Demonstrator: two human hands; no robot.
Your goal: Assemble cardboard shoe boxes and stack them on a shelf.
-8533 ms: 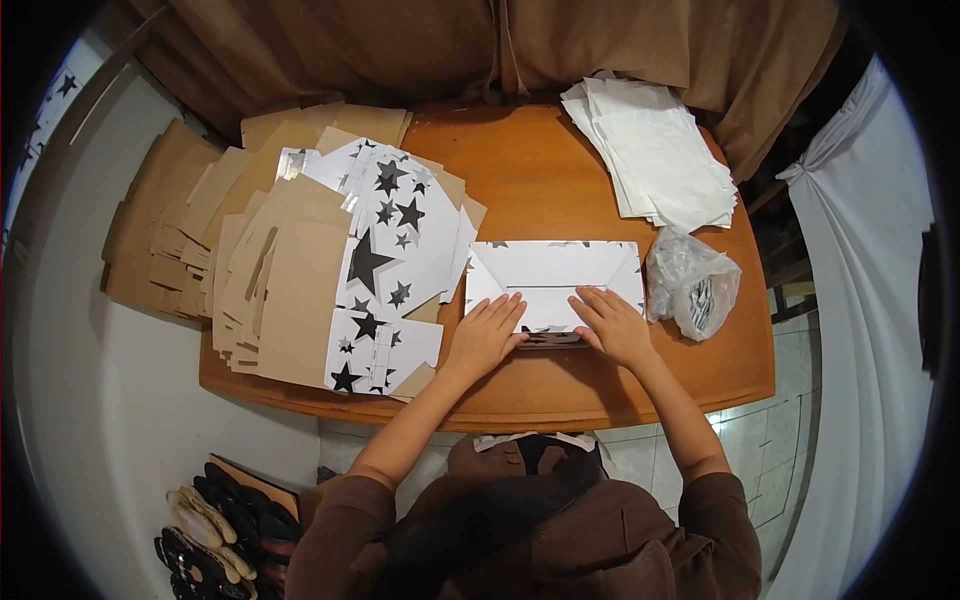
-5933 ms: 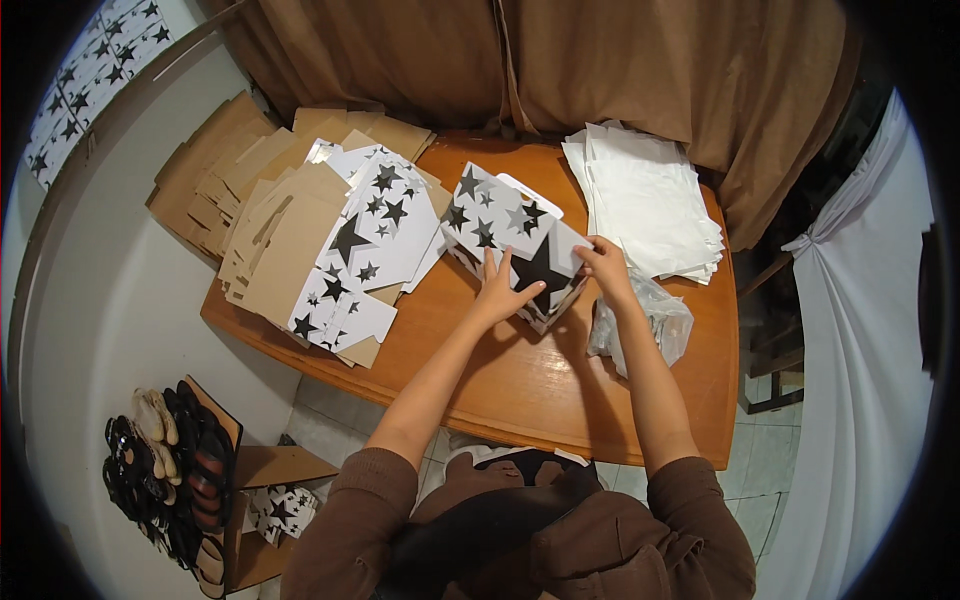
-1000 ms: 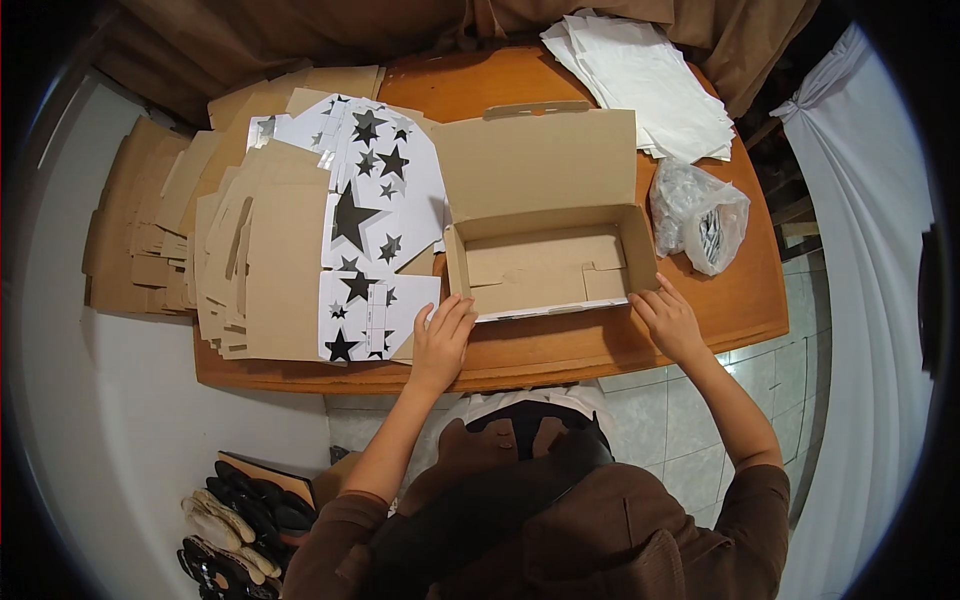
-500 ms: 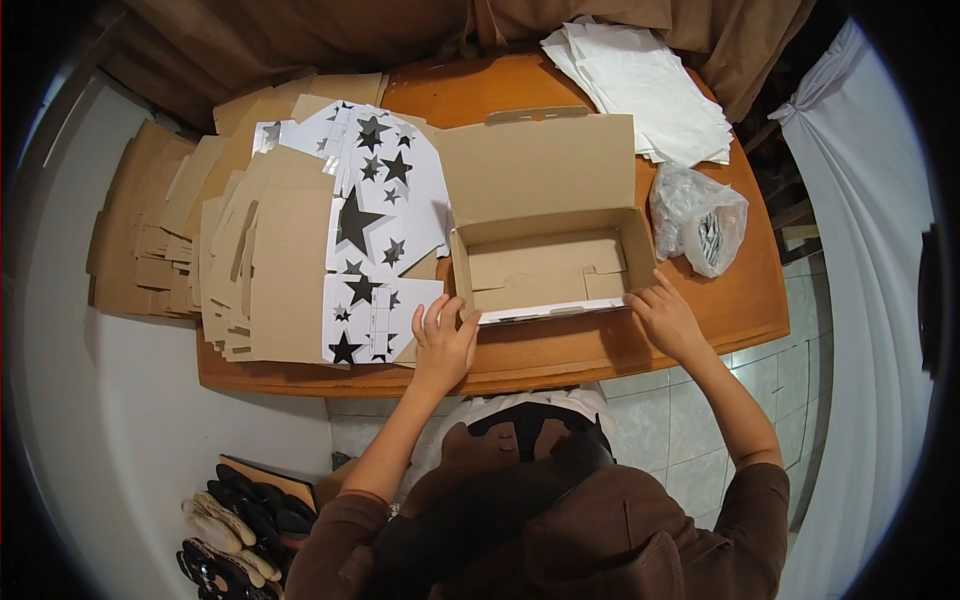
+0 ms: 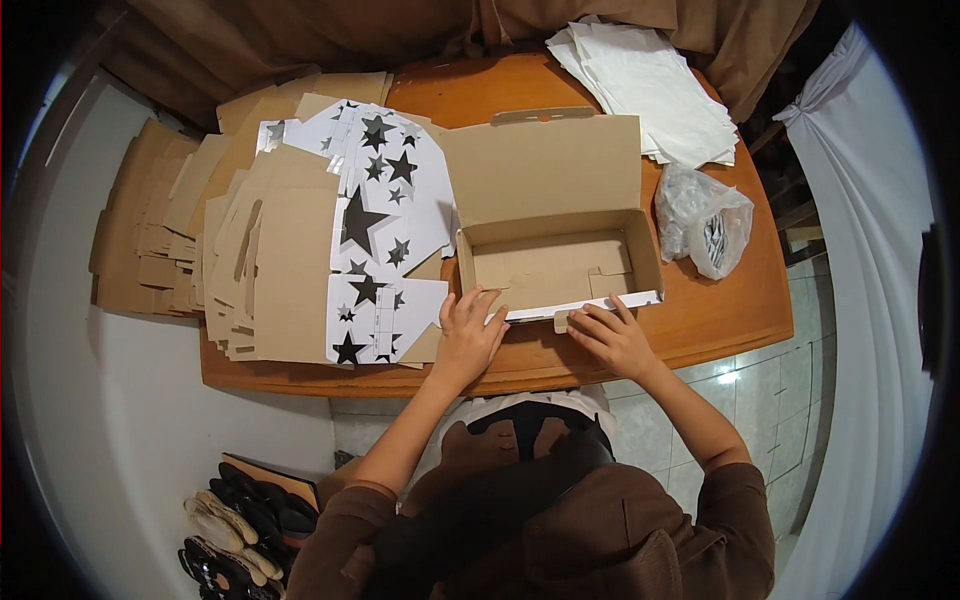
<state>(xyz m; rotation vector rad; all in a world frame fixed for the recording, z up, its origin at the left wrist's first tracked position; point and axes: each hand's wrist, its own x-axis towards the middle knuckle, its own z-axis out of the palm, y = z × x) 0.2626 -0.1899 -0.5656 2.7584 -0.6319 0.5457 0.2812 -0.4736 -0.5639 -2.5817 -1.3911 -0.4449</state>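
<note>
A brown cardboard box point(image 5: 550, 268) stands in front of me with its lid point(image 5: 545, 165) raised at the far side. Its near wall has a white outer face and a small tab point(image 5: 562, 321) at the middle. My left hand point(image 5: 468, 340) grips that wall by the left corner, fingertips over the top edge. Right of the tab, my right hand point(image 5: 615, 342) holds the same wall, its fingers bent over the edge. Just left of the box lie flat white cardboard sheets printed with black stars point(image 5: 390, 225).
Stacked flat brown cardboard point(image 5: 295, 265) covers the table's left side. A clear plastic bag point(image 5: 705, 220) sits right of the box, and a pile of white paper point(image 5: 650, 95) is at the far right. The wooden table point(image 5: 730, 310) has a curved near edge. Shoes point(image 5: 240, 520) are at lower left.
My right hand has moved left from the box's near right corner to the middle of the near wall. My left hand has shifted slightly right along the wall. The tab now shows.
</note>
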